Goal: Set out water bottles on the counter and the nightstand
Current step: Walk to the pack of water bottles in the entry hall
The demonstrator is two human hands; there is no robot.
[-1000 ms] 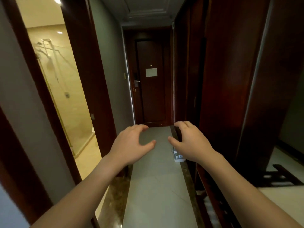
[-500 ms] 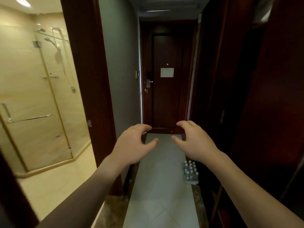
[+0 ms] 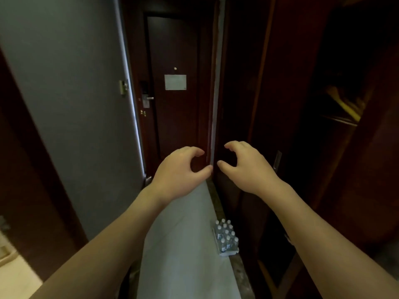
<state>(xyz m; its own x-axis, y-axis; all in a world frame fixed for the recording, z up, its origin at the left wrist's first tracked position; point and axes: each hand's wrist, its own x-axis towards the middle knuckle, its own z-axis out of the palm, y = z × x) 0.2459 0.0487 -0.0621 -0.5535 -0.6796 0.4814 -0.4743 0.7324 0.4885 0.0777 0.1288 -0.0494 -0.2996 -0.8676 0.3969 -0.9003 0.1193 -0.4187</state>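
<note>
Sitting on the pale floor (image 3: 185, 244): a wrapped pack of bottles (image 3: 226, 237), white caps up, at the strip's right edge, just beside the dark stone border and the dark wood panelling (image 3: 269, 104). Lying low in the view, between the two forearms and nearer the right one, touched by neither.

Reaching forward, well above and beyond the pack: left hand (image 3: 179, 171) and right hand (image 3: 246, 167), both empty, fingers curled and spread in loose claws, thumbs pointing toward each other, gripping nothing.

Standing beyond the hands, at the corridor's end: a dark door (image 3: 172, 117) carrying a pale notice (image 3: 175, 82), with a handle (image 3: 146, 98) on its left. Running along the left: a grey wall (image 3: 75, 93).
</note>
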